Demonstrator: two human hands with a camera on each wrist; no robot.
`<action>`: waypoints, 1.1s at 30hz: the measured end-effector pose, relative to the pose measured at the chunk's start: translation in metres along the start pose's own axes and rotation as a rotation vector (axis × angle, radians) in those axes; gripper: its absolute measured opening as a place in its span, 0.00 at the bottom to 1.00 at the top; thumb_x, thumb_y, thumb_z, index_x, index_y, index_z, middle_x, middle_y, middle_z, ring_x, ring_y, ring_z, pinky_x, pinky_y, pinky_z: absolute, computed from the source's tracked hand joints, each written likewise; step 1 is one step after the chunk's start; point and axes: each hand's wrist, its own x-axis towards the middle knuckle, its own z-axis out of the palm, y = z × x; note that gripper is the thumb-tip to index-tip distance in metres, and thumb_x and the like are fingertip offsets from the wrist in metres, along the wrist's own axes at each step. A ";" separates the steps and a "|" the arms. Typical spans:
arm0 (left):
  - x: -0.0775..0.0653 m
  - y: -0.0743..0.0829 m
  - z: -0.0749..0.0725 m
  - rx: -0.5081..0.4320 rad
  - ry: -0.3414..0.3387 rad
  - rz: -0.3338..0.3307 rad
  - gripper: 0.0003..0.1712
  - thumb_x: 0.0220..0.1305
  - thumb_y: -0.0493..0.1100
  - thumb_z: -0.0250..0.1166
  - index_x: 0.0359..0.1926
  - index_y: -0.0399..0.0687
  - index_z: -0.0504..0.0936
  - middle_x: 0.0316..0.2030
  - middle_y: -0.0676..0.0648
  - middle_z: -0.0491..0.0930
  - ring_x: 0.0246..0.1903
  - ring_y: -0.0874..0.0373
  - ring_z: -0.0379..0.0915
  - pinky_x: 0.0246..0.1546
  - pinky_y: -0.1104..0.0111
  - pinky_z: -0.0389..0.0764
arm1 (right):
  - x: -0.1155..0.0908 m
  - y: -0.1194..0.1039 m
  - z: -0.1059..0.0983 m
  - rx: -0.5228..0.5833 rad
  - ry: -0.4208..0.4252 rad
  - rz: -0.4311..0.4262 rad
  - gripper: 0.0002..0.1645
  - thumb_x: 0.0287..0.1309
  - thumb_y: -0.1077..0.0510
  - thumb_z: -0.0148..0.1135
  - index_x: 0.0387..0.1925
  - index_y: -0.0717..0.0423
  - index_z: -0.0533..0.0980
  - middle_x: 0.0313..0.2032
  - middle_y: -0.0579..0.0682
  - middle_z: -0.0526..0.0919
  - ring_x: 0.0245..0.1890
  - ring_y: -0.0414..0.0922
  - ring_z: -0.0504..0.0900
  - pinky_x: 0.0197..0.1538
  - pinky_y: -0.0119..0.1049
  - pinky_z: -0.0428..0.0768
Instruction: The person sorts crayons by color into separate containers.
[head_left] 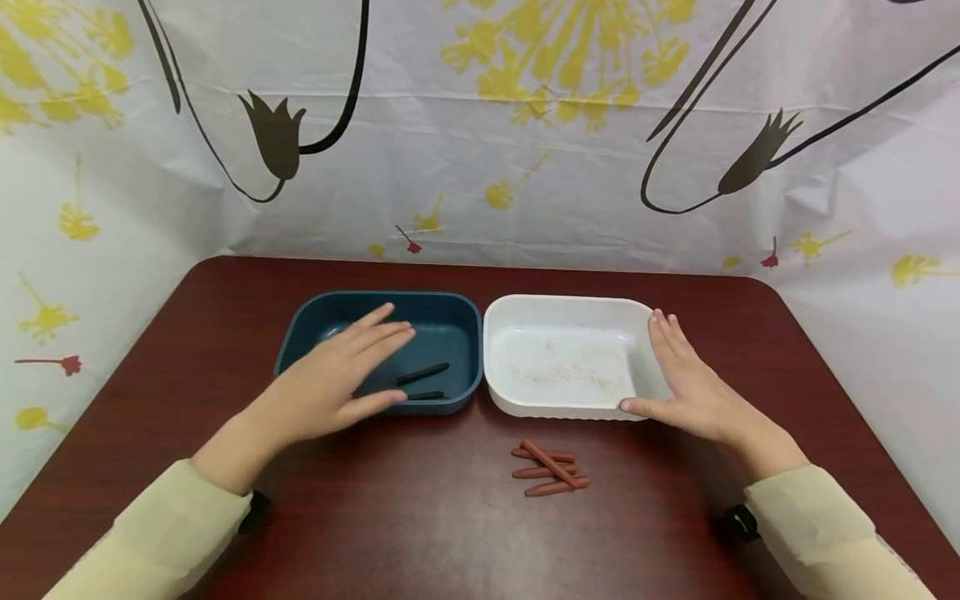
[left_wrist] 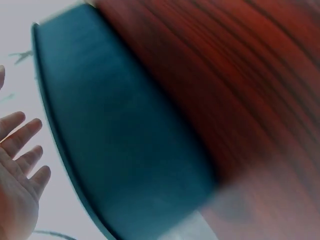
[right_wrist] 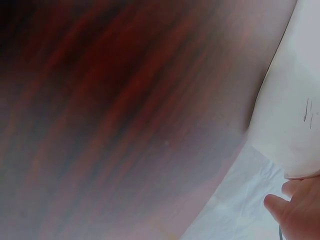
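Note:
My left hand (head_left: 335, 372) is spread over the left part of a dark teal tray (head_left: 474, 367), fingers extended and holding nothing. Two black crayon-like sticks (head_left: 422, 373) lie inside that tray; the hand hides part of its floor. At the right end of a white tray (head_left: 573, 413) is my right hand (head_left: 693, 387), its fingers straight and thumb by the front rim; whether it touches the rim I cannot tell. Some brownish specks mark the white tray's floor. Several reddish-brown crayon-like sticks (head_left: 551, 472) lie in a loose pile on the table in front of the white tray, one across the others.
The two trays stand side by side on a dark red wood-grain table (head_left: 450, 525). Behind and beside the table hangs a white sheet (head_left: 420, 142) with yellow, red and dark plant prints. A black strap (head_left: 742, 523) shows at the right wrist.

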 end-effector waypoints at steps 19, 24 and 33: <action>0.052 0.078 0.034 -0.129 -0.101 0.347 0.20 0.71 0.52 0.60 0.59 0.50 0.80 0.54 0.53 0.80 0.57 0.62 0.73 0.58 0.70 0.77 | 0.004 -0.002 0.001 -0.010 -0.023 0.023 0.73 0.54 0.36 0.69 0.77 0.67 0.33 0.78 0.59 0.28 0.79 0.58 0.26 0.78 0.58 0.40; 0.059 0.094 0.048 -0.044 -0.124 0.398 0.16 0.71 0.51 0.60 0.55 0.51 0.82 0.51 0.55 0.81 0.55 0.63 0.75 0.55 0.73 0.78 | 0.004 -0.002 -0.001 -0.004 -0.032 0.028 0.73 0.54 0.36 0.70 0.77 0.66 0.33 0.79 0.58 0.28 0.79 0.57 0.26 0.77 0.59 0.40; 0.080 0.116 0.074 -0.031 -0.212 0.441 0.16 0.71 0.50 0.61 0.55 0.53 0.82 0.49 0.58 0.81 0.50 0.65 0.75 0.53 0.75 0.76 | 0.002 -0.003 -0.003 -0.016 -0.044 0.036 0.73 0.54 0.35 0.69 0.76 0.68 0.34 0.78 0.60 0.28 0.79 0.58 0.25 0.77 0.60 0.41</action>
